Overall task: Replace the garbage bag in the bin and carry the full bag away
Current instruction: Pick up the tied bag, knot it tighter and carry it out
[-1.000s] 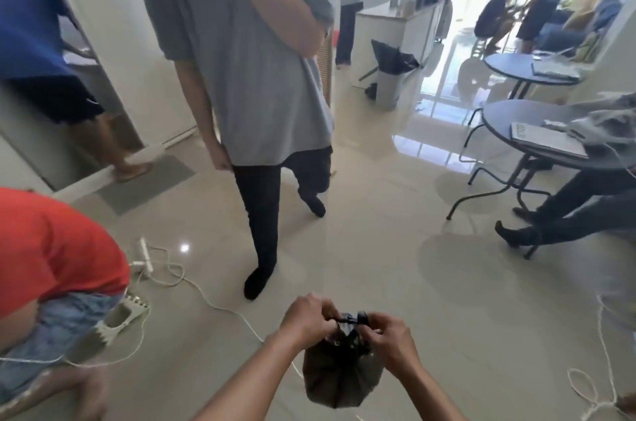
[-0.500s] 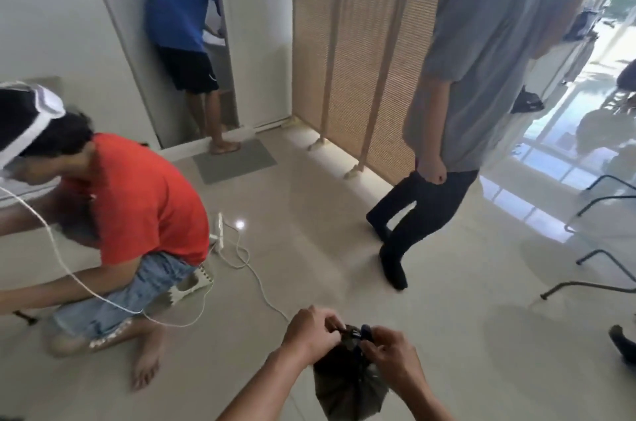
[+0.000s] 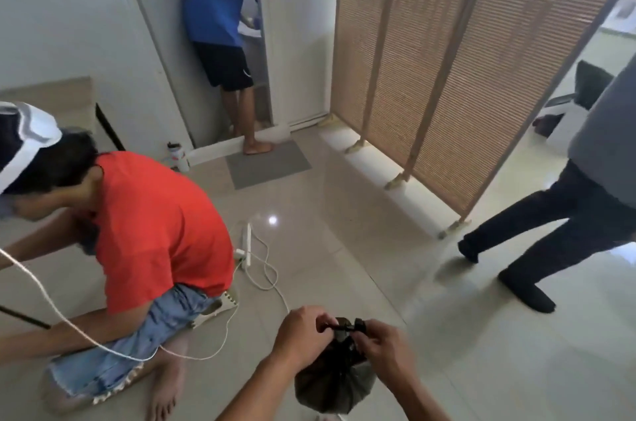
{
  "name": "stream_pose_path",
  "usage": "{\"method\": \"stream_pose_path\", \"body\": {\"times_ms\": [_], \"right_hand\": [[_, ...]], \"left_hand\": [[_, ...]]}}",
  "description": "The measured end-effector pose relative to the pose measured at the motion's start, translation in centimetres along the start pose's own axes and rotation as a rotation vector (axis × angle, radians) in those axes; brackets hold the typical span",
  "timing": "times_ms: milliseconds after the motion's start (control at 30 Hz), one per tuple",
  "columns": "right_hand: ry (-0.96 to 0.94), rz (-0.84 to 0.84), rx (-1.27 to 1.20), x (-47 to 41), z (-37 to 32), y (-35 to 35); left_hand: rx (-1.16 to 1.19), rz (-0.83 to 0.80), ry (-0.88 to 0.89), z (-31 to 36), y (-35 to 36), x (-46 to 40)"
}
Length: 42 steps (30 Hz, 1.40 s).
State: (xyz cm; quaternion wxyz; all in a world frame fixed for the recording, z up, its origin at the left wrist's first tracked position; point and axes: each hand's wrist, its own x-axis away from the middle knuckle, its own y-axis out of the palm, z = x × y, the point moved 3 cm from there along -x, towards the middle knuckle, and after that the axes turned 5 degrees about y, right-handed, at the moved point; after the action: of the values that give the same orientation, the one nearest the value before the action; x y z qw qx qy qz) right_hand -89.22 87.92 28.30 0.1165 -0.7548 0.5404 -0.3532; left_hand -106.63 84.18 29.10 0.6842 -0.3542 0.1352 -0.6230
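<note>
Garbage bag [image 3: 332,386]: dark, full, hanging low in front of the wearer, above the floor [image 3: 464,334].
Left hand [image 3: 303,334]: fingers pinched on one end of the bag's neck tie, judged to be pulling a knot tight.
Right hand [image 3: 385,345]: fingers closed on the other end, pulling opposite.
Crouching person [image 3: 155,231]: close at the left; white cable [image 3: 265,269] trails alongside.
Bin: not visible.

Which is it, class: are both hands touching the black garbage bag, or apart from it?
Touching. The head view shows the left hand and right hand pinching the garbage bag at its gathered top.
</note>
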Motion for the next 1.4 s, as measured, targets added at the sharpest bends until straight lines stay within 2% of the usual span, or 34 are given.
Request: {"method": "stream_pose_path", "body": {"times_ms": [167,367,833,1033,1400], "right_hand": [[-0.014,-0.032,-0.009,-8.6,-2.6,-1.4],[0.034,0.002,0.049,-18.6,-5.0,-4.9],[0.064,0.062,0.033,-43.9,-13.3,-11.3],[0.110,0.024,0.101,-54.5,-16.7,-12.7],[0.009,-0.007,0.132,-72.4,-24.1,-14.9]], "left_hand": [[-0.027,-0.051,-0.061,0.5,-1.2,-9.2],[-0.035,-0.098,-0.031,3.5,-2.3,-19.9],[0.033,-0.090,0.002,7.6,-5.3,-46.9],[0.069,-0.111,-0.025,8.3,-7.1,-57.5],[0.083,-0.049,-0.077,10.1,-11.9,-74.9]]}}
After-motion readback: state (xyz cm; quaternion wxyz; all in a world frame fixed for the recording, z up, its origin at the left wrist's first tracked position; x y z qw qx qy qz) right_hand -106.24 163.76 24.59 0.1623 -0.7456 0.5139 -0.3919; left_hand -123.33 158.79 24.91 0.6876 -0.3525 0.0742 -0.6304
